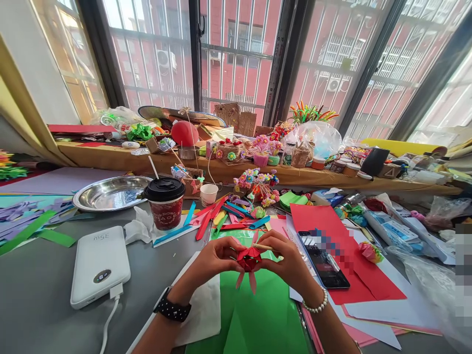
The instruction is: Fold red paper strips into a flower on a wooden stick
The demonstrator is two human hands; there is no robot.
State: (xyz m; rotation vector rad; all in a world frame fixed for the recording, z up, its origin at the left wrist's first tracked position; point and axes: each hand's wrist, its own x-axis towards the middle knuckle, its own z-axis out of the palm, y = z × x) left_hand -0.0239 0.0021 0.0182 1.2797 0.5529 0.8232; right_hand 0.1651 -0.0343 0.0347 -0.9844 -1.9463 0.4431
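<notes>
A folded paper flower (249,259), red in the middle with pink strips pointing outward, is held up between both hands over a green sheet (265,305). My left hand (217,256) pinches its left side between thumb and fingers. On the other side, my right hand (285,255) grips the flower's right edge with the thumb. A thin pale stick (263,247) lies under that hand's fingers, its tip reaching over the top of the flower. Fingers partly cover the flower's edges.
Left stand a white power bank (99,268) with a cable, a lidded cup (164,204) and a metal plate (83,200). Coloured paper strips (208,216) lie ahead. Right are a phone (324,260) on red paper (379,280) and a paper rose (370,251). Crafts crowd the windowsill (221,169).
</notes>
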